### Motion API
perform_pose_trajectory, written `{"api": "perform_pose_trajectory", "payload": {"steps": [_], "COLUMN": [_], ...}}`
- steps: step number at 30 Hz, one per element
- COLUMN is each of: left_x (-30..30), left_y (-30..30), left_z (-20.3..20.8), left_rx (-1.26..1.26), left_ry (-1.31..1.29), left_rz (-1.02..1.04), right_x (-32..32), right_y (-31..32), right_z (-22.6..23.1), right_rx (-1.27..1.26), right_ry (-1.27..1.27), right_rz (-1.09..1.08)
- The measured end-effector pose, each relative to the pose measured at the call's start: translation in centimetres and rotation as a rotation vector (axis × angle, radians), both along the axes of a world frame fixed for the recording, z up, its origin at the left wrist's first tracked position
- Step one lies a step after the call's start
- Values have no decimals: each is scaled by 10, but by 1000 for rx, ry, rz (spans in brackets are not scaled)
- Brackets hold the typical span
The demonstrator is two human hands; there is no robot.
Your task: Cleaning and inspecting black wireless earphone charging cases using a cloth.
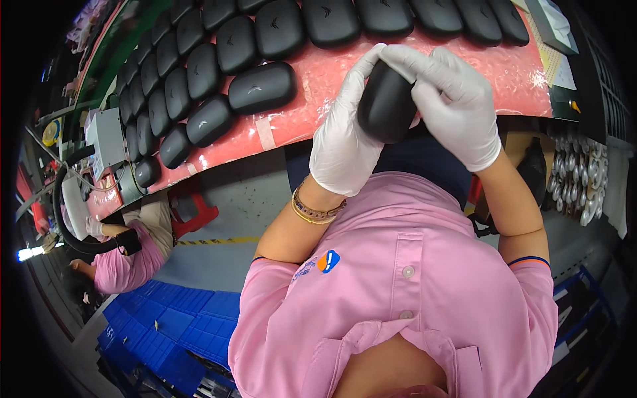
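- The left hand [342,142], in a white glove, cups a smooth black oval case [387,103] from its left side; the fingers are stretched long up the case's flank, with the tips curling over its top end.
- The right hand [458,109], gloved the same way, closes over the case from the right and above; its fingers bend round the upper end and meet the left fingertips there.
- The case is held upright between both hands, raised just off the near edge of the bench [318,86] and in front of the person's pink shirt [398,292]. Only its front face and lower end show; the rest is hidden by the gloves.
- Gold bracelets [317,211] circle the left wrist just below the glove cuff.
- The bench carries a red mat, and on it lie rows of matching black cases [262,87] running from the far right corner along the far edge and down the left side; the nearest one lies just left of the left hand, apart from it.
- A grey box [106,136] sits at the left end of the bench.
- Beyond that end, another person in a pink top [126,262] is at work, one gloved hand raised.
- Blue crates [172,325] are stacked on the floor below the bench.
- A rack of metal reels [580,179] stands by the bench's right end.
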State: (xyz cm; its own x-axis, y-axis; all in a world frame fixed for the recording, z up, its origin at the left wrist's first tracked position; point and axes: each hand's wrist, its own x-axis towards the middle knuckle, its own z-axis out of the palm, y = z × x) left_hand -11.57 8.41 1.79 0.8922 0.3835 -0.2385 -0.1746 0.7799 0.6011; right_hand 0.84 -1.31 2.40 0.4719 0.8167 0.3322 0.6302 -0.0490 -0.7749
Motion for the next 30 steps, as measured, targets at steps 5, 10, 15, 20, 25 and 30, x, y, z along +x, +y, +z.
{"api": "perform_pose_trajectory", "payload": {"steps": [5,10,15,20,25,30], "left_x": [4,5,8,4,-4,-10], "left_y": [-2,2,-3,6,15,7], "left_z": [8,1,-5,-11,-29,-25], "left_rx": [130,2,11,-193,-961,-1222], "left_ry": [119,115,158,64,-460,-470], "left_rz": [-25,-103,28,-82,-379,-501], "right_x": [10,7,-4,-48,-18,20], "right_y": [-5,-17,-26,-28,-51,-49], "right_z": [-11,11,-4,-12,7,21], "right_rx": [74,14,84,163,15,-157], "right_ry": [367,906,162,-397,-471,139], "right_rz": [24,34,28,67,-82,-84]}}
